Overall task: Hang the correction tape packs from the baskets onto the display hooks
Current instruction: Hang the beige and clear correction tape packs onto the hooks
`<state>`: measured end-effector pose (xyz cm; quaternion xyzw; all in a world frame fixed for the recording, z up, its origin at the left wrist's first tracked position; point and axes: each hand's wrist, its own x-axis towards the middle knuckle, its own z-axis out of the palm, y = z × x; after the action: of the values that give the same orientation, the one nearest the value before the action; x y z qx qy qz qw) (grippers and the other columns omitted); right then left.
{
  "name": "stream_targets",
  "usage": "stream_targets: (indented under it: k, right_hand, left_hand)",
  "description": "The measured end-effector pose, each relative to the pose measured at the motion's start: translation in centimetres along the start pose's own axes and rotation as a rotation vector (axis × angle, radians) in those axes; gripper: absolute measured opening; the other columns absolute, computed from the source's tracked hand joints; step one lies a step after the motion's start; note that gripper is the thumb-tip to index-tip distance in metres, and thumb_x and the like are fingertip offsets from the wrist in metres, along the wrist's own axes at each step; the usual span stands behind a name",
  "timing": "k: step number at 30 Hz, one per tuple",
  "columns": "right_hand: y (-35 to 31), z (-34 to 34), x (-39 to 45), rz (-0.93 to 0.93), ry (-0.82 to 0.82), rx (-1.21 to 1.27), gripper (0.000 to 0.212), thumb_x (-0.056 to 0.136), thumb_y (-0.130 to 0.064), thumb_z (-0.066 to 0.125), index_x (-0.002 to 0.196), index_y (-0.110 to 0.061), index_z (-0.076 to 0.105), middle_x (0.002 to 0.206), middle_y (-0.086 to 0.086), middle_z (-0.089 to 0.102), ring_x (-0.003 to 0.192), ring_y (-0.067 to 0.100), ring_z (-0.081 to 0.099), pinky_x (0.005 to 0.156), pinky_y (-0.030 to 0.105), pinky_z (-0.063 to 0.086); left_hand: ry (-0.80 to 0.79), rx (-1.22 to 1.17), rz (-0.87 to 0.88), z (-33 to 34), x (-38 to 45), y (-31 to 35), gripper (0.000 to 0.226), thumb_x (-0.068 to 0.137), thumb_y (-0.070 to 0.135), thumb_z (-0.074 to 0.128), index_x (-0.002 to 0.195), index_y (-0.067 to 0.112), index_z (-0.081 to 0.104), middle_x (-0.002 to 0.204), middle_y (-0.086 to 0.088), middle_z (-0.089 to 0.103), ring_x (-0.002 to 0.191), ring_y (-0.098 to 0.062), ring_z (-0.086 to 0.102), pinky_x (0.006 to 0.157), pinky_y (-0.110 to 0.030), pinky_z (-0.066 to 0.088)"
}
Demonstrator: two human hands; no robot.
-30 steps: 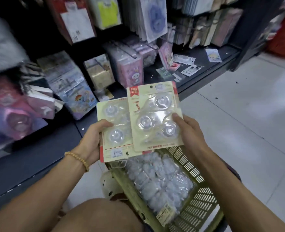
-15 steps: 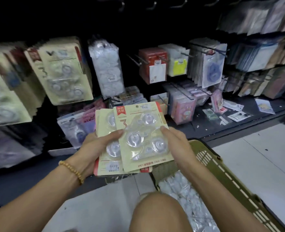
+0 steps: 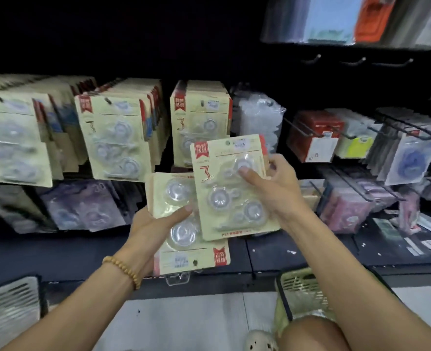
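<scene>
My right hand (image 3: 272, 188) grips an upright cream correction tape pack (image 3: 224, 209) with a red label and a "3", thumb across its front. My left hand (image 3: 156, 224) holds a second pack (image 3: 184, 259) upside down, its hang hole near the bottom, partly tucked behind the first. Straight ahead, rows of the same packs hang on the display hooks: one stack (image 3: 201, 117) just behind my right-hand pack, another (image 3: 115, 138) to its left, a blurred one (image 3: 14, 140) at far left. The green basket (image 3: 298, 282) sits on the floor under my right forearm.
Bagged clear items (image 3: 260, 120) and red, yellow and blue packets (image 3: 315, 138) hang on hooks to the right. Bare hooks (image 3: 356, 62) jut out above. A dark shelf ledge (image 3: 57, 257) runs below the packs. A grey basket (image 3: 9, 310) stands at lower left. My knee (image 3: 310, 335) is bottom right.
My view has swung up and left to the hanging cream packs. Both hands rose with their packs, and my right hand lifted its pack higher, clear of the left one.
</scene>
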<state>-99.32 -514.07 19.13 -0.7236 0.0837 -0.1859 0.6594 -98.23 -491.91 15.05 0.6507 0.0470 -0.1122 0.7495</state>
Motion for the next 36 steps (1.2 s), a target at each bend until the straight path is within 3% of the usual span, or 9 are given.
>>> stream_targets:
  k: [4, 7, 14, 19, 22, 26, 31, 36]
  right_hand:
    - [-3.0, 3.0, 2.8, -0.129, 0.005, -0.045, 0.034, 0.088, -0.028, 0.078, 0.112, -0.02, 0.056, 0.105, -0.004, 0.072, 0.095, 0.011, 0.071, 0.08, 0.03, 0.059]
    - [-4.0, 4.8, 4.9, -0.137, 0.01, -0.048, 0.025, 0.092, -0.032, 0.073, 0.107, -0.024, 0.054, 0.107, -0.001, 0.072, 0.095, 0.017, 0.07, 0.082, 0.034, 0.056]
    - [-4.1, 6.4, 7.1, -0.116, 0.057, -0.039, 0.02, 0.093, -0.031, 0.072, 0.1, -0.028, 0.054, 0.109, 0.001, 0.071, 0.097, 0.019, 0.069, 0.086, 0.036, 0.054]
    - [-4.0, 6.2, 7.0, -0.125, 0.084, -0.068, 0.023, 0.094, -0.028, 0.071, 0.109, -0.022, 0.055, 0.104, -0.003, 0.068, 0.086, 0.01, 0.066, 0.066, 0.023, 0.047]
    - [-3.6, 6.4, 6.9, -0.127, 0.099, -0.081, 0.029, 0.094, -0.029, 0.071, 0.114, -0.017, 0.054, 0.103, -0.003, 0.066, 0.085, 0.01, 0.064, 0.063, 0.022, 0.044]
    - [-2.9, 7.2, 8.2, -0.101, 0.136, -0.101, 0.032, 0.095, -0.034, 0.069, 0.117, -0.018, 0.054, 0.11, 0.001, 0.066, 0.097, 0.019, 0.065, 0.073, 0.029, 0.049]
    - [-1.7, 8.2, 10.2, -0.059, 0.174, -0.176, 0.026, 0.097, -0.039, 0.065, 0.109, -0.022, 0.051, 0.101, -0.006, 0.063, 0.096, 0.018, 0.063, 0.08, 0.033, 0.049]
    - [-0.5, 8.3, 10.2, 0.002, 0.234, -0.297, 0.045, 0.088, -0.046, 0.072, 0.113, -0.013, 0.054, 0.105, -0.002, 0.062, 0.097, 0.018, 0.06, 0.085, 0.037, 0.05]
  left_hand:
    - [0.092, -0.042, 0.031, -1.8, 0.7, 0.4, 0.041, 0.072, 0.017, 0.087, 0.11, 0.014, 0.072, 0.096, -0.004, 0.079, 0.091, -0.026, 0.076, 0.09, -0.049, 0.058]
    - [0.1, -0.053, 0.026, -2.6, 0.8, 0.5, 0.049, 0.064, 0.023, 0.091, 0.109, 0.016, 0.072, 0.098, -0.005, 0.079, 0.094, -0.03, 0.075, 0.093, -0.053, 0.056]
    - [0.125, -0.065, 0.016, -3.7, 0.0, 0.6, 0.036, 0.074, 0.016, 0.088, 0.107, 0.018, 0.073, 0.093, -0.002, 0.079, 0.089, -0.027, 0.076, 0.088, -0.052, 0.059]
    - [0.143, -0.07, 0.005, -4.4, -0.7, 0.8, 0.037, 0.073, 0.016, 0.089, 0.106, 0.018, 0.072, 0.092, -0.002, 0.079, 0.09, -0.028, 0.076, 0.088, -0.053, 0.059]
    - [0.152, -0.069, 0.003, -4.6, -1.1, 0.9, 0.036, 0.074, 0.015, 0.088, 0.106, 0.018, 0.073, 0.092, -0.002, 0.079, 0.09, -0.028, 0.076, 0.087, -0.052, 0.059]
    - [0.161, -0.089, -0.009, -5.0, -1.3, 0.9, 0.035, 0.075, 0.013, 0.087, 0.106, 0.016, 0.073, 0.092, -0.005, 0.079, 0.087, -0.03, 0.076, 0.084, -0.053, 0.06]
    - [0.161, -0.106, -0.027, -5.8, -1.4, 1.0, 0.033, 0.076, 0.012, 0.086, 0.106, 0.013, 0.073, 0.09, -0.008, 0.079, 0.082, -0.031, 0.077, 0.075, -0.048, 0.062]
    - [0.165, -0.139, -0.054, -6.2, -1.0, 1.1, 0.019, 0.087, 0.016, 0.074, 0.105, 0.011, 0.07, 0.083, -0.01, 0.078, 0.074, -0.029, 0.075, 0.067, -0.04, 0.059]
